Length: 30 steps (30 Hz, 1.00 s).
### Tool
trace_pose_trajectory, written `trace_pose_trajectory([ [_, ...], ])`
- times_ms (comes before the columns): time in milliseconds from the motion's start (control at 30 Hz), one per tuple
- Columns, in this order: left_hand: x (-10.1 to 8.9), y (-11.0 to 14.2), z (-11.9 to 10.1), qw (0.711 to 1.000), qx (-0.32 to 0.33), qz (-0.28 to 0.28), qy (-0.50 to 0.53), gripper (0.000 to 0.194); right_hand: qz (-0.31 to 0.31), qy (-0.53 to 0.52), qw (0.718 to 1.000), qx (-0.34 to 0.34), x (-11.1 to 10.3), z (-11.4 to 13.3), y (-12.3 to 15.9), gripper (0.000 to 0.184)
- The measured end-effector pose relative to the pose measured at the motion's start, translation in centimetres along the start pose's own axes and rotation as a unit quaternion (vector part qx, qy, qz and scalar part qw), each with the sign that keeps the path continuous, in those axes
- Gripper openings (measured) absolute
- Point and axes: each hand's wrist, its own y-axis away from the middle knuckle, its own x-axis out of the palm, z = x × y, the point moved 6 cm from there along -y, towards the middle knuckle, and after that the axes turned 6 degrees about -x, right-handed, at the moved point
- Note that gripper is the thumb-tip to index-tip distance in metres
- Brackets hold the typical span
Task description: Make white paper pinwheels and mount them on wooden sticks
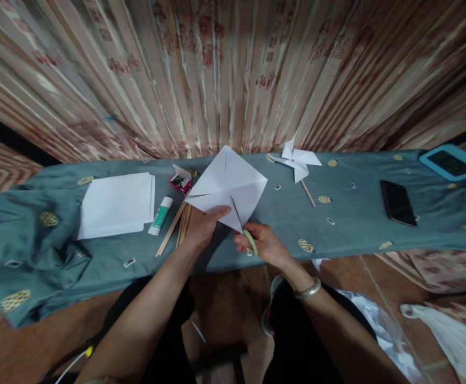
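A square sheet of white paper (243, 173) with slits and creases running in from its corners is held up over the cloth. My left hand (206, 224) pinches its lower left side, thumb on top. In my right hand (261, 242) is a pair of scissors (250, 242) with pale green handles, its blades at the lower corner of the paper and pointing toward the middle. A finished paper pinwheel (297, 160) on a wooden stick lies to the right. Left of the paper are several wooden sticks (172, 230), partly hidden by my left hand.
A stack of white paper (116, 205), a glue stick (160, 216) and a small red box of pins (181, 180) lie on the left of the green tablecloth (273, 213). Rightward are a black phone (398, 202) and a blue-framed device (452, 162). A patterned curtain (233, 80) hangs behind.
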Motion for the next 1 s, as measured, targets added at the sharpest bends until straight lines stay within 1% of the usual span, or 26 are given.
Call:
trace_pose_trajectory([
  [133, 0.1, 0.06, -0.08, 1.0, 0.0, 0.007, -0.002, 0.052, -0.012, 0.002, 1.0, -0.002, -0.04, -0.12, -0.06, 0.048],
  [300, 0.08, 0.17, -0.17, 1.0, -0.001, 0.002, 0.005, 0.047, -0.019, -0.018, 1.0, 0.011, 0.12, -0.12, -0.13, 0.047],
  [433, 0.12, 0.26, -0.24, 1.0, -0.005, 0.008, 0.003, 0.046, -0.015, -0.018, 1.0, 0.007, 0.2, -0.05, -0.19, 0.046],
  [600, 0.11, 0.28, -0.19, 1.0, -0.006, 0.01, 0.005, 0.038, -0.014, -0.009, 1.0, -0.002, 0.2, -0.18, -0.21, 0.045],
  [800, -0.04, 0.14, -0.14, 1.0, 0.007, 0.007, 0.003, 0.049, -0.012, -0.013, 1.0, -0.002, 0.26, -0.28, -0.15, 0.044],
  [1000, 0.09, 0.2, 0.17, 1.0, -0.008, 0.013, 0.009, 0.047, -0.018, -0.016, 1.0, -0.001, 0.25, -0.01, -0.09, 0.046],
])
